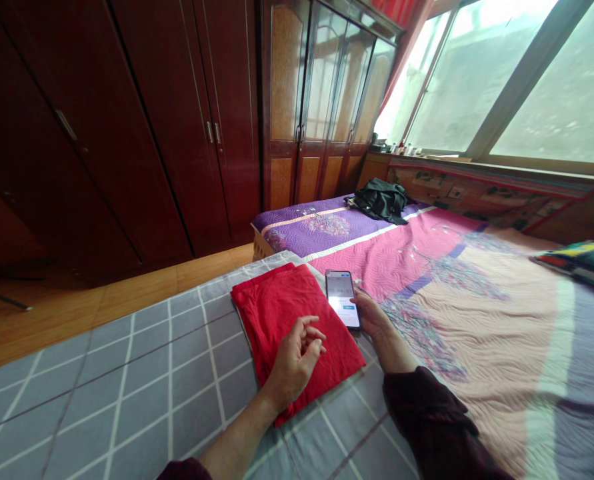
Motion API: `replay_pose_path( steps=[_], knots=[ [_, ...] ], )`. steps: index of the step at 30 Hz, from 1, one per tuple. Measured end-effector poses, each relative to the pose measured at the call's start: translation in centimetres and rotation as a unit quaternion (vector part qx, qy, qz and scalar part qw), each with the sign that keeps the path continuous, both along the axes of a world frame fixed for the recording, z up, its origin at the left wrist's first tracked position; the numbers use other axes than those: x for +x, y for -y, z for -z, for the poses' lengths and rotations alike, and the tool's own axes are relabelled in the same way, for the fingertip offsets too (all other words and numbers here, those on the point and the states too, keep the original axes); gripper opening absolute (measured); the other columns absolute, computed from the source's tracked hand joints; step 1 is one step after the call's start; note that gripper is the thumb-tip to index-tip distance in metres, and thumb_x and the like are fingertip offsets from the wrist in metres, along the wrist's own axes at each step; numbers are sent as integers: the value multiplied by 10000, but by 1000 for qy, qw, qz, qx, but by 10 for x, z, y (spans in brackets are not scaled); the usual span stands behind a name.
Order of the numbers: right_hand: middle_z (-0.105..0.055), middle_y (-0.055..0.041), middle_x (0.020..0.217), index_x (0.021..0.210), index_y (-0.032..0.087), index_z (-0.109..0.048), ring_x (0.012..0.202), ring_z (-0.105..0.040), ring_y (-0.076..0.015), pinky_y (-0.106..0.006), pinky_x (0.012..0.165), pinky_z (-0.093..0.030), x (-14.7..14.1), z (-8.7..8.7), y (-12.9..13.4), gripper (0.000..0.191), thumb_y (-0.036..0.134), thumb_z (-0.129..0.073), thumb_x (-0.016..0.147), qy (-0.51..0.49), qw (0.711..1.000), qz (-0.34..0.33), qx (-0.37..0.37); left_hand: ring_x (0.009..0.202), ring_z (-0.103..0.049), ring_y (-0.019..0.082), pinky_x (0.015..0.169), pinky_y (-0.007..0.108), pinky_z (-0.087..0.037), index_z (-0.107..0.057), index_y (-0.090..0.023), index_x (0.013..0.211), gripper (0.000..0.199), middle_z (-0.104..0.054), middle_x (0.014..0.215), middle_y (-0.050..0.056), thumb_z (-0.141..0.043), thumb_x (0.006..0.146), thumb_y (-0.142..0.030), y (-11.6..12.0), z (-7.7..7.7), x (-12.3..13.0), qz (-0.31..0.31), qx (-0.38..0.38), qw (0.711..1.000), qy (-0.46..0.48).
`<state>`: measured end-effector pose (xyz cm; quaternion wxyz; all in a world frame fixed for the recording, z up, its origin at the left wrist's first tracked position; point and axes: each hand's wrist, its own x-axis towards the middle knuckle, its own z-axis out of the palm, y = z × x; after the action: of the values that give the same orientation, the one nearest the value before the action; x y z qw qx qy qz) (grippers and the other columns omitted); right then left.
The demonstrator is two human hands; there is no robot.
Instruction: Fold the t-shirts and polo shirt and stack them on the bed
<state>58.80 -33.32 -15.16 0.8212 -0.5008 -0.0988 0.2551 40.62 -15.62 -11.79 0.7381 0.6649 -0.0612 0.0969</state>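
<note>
"Where is the slim, dark-edged smartphone (341, 297) sitting?"

"Just right of the folded red cloth (339, 360). The right hand (377, 323), half-closed, is gripping its right edge, sensibly leaving the screen mostly uncovered."

"And the left hand (293, 363)?"

"It's curling loosely over the cloth, holding nothing."

The folded bright-red cloth (307, 293) looks soft, matt and lightly creased, the grey white-checked cloth sheet (187, 360) beneath it smooth and matt, the purple, pink and peach quilted cloth cover (457, 287) toward two o'clock ripple-textured, and the brown wood-and-glass-look cabinet (321, 87) at twelve glossy.
</note>
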Motion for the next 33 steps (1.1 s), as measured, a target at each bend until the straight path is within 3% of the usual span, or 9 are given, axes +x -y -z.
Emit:
replay_pose_path(
  steps=[9, 17, 23, 27, 33],
  knots=[
    [-724, -54, 813, 891, 211, -648, 697, -679, -227, -360, 694, -534, 3, 5, 1, 184, 248, -554, 738, -52, 999, 9, -6, 798, -614, 133, 778, 286, -480, -461, -172, 1161, 273, -584, 950, 43, -475, 891, -211, -1, 1, -1, 0, -4, 1000, -1],
    [-730, -69, 862, 902, 176, -662, 771, -690, -227, -368, 783, -534, 9, 8, 3, 230, 284, -508, 770, -70, 997, 25, 9, 797, -615, 132, 778, 281, -482, -466, -177, 1159, 276, -590, 944, 44, -485, 888, -228, 0, -1, -1, -2, 0, 1000, -4],
    [-725, -91, 919, 926, 156, -656, 872, -682, -270, -439, 841, -513, 17, 9, 4, 277, 328, -500, 774, -73, 997, 39, 3, 797, -617, 136, 776, 288, -480, -462, -173, 1155, 273, -586, 941, 44, -477, 886, -217, 0, 0, -1, -3, 1, 1000, -3],
    [-723, -83, 769, 828, 166, -646, 739, -691, -261, -436, 773, -534, 35, 13, 22, 210, 269, -479, 755, -82, 993, 83, -24, 801, -618, 139, 784, 295, -476, -457, -172, 1160, 276, -588, 945, 46, -469, 889, -218, -1, -1, -1, 0, 2, 1000, -3],
    [-708, -66, 687, 814, 189, -632, 654, -679, -260, -438, 709, -539, 61, 9, 83, 179, 243, -484, 729, -60, 981, 176, -54, 818, -626, 143, 796, 298, -477, -463, -189, 1166, 293, -596, 951, 38, -488, 882, -254, 0, 0, -2, -1, 0, 1000, -17]
  ],
)
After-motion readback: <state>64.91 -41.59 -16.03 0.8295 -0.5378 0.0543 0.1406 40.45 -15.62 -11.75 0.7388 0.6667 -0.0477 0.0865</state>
